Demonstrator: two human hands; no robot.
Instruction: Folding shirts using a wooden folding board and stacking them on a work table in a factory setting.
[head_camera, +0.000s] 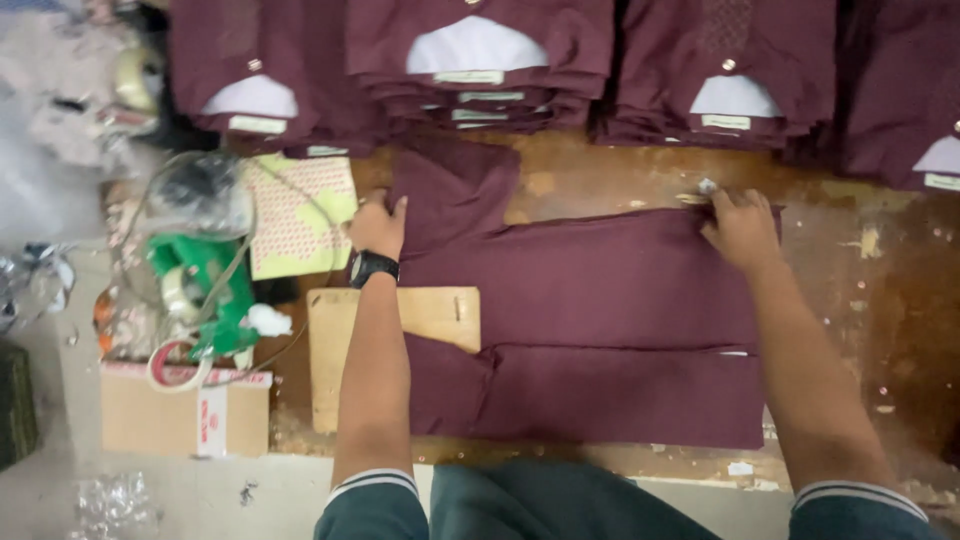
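2 hands (377, 226), 1 garment (590, 330), 4 shirt stacks (470, 60)
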